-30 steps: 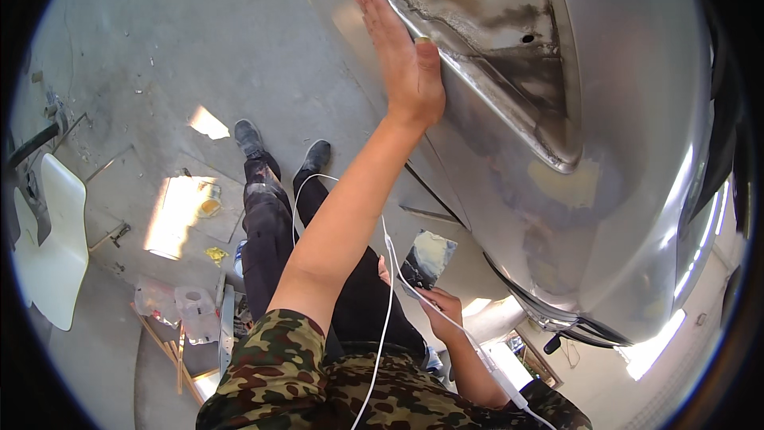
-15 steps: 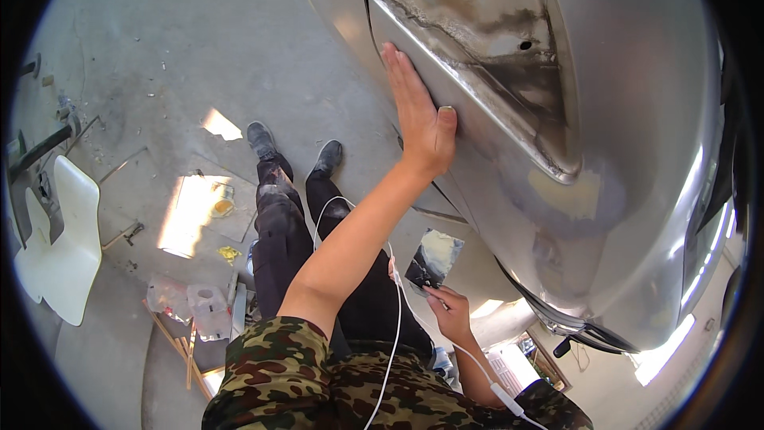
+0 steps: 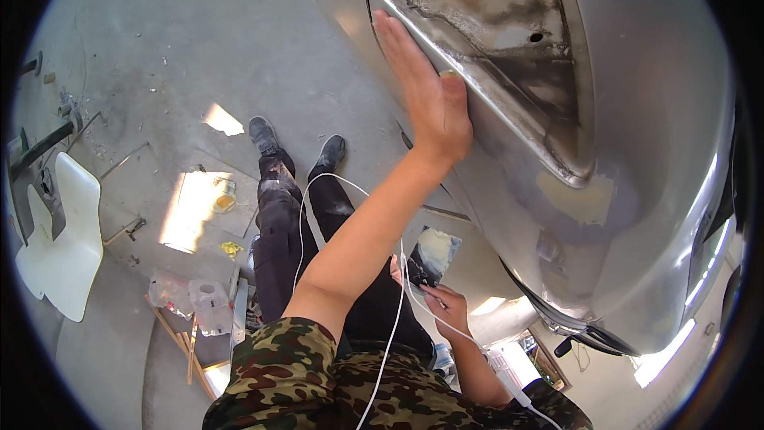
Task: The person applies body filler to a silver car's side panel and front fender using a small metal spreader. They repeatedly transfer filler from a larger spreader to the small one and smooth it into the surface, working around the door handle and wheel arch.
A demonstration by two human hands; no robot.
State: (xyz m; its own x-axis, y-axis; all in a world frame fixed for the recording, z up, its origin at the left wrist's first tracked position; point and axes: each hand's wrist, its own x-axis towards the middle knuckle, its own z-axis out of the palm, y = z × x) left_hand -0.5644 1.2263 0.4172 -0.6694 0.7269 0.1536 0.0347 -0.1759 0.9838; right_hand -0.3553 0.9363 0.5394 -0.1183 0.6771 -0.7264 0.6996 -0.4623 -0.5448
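Observation:
My left hand (image 3: 434, 107) lies flat on the silver car body panel (image 3: 660, 111), fingers stretched out together and thumb raised. It rests along the outer side of the raised edge that borders a bare, stained recess (image 3: 509, 40). Further down the same panel, near the recess's pointed corner, is a pale yellow filler patch (image 3: 577, 197) with a dull grey ring around it. Low and to the right, my right hand (image 3: 450, 309) grips the lower edge of a dark square board (image 3: 434, 255) smeared with whitish putty. Whether that hand holds anything else cannot be made out.
A white cable (image 3: 390, 334) loops across my body and left arm. On the concrete floor at left lie a white plastic chair shell (image 3: 76, 239), a clear plastic jug (image 3: 209, 308), wooden strips (image 3: 191, 350) and scraps. A dark car trim piece (image 3: 563, 347) juts out at lower right.
My left hand has slid along the panel's edge toward its far end, still flat. My right hand and the putty board have barely moved. The view has shifted slightly.

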